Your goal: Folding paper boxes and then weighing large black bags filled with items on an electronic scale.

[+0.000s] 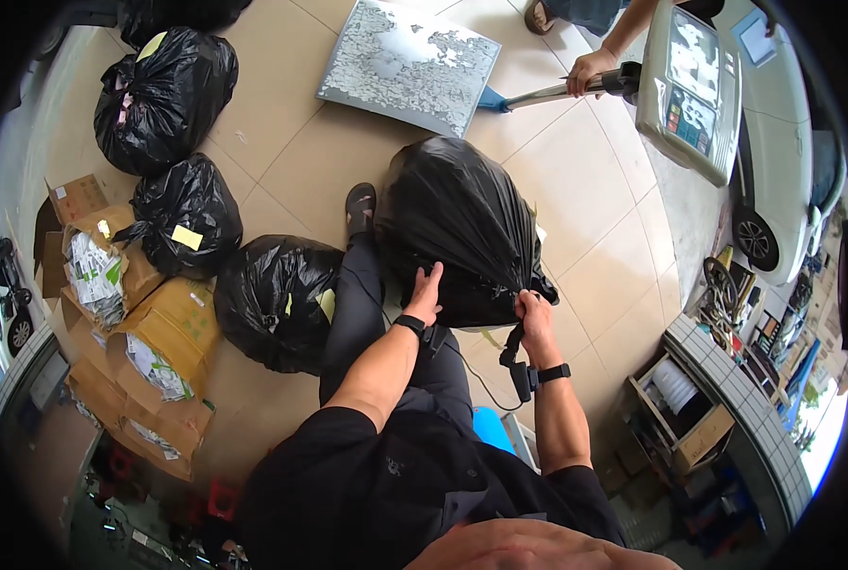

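Hands grip large black bag [457, 223] resting on tiled floor [595, 190] before seated person's outstretched leg. Left hand [425, 296] pressed flat on bag's near side, fingers spread; right hand [536, 313] clenched on gathered plastic at bag's right edge. Three more black bags [277, 299] crowd left, beside cardboard boxes [163, 351]. Bare tiles right of bag; speckled board [410, 62] beyond.

Both forearms extended forward; left hand [425, 296] flat, fingers spread; right hand [536, 313] clenched, gripping; wristbands on both.
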### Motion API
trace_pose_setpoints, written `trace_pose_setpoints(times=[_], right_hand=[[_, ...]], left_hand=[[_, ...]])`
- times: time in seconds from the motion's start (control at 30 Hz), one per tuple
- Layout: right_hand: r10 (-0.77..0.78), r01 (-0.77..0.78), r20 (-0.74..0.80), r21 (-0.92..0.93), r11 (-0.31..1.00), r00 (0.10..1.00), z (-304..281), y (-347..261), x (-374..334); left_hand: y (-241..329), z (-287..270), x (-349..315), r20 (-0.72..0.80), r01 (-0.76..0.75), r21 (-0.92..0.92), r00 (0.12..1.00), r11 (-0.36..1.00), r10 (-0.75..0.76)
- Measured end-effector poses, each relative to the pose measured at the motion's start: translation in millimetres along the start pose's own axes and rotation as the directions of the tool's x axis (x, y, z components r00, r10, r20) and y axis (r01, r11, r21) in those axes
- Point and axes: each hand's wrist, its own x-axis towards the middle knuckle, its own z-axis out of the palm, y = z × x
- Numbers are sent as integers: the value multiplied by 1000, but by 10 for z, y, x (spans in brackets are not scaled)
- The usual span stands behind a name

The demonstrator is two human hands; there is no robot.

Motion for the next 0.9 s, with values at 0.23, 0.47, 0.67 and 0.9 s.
trace_pose_setpoints(times=[0.23,0.47,0.67,0.9], right_hand=[[7,-5,-98,26,1000,995,-740,1226,633],[69,-75,-87,-75,994,994,-945,1426,709],[139,-109,117,-230,967,983,-581,1565,612],[265,-215,23,-519,827,964,-520,1365,704]], left_hand=[[50,-723,378,90,-526,172,850,833,518],[-544,-3498,-18,-698,37,694,281,719,659],[-1099,-4623,276,-883,108,365,354,925,307],[-804,-5196,685,-767,10,102,638,995,72]])
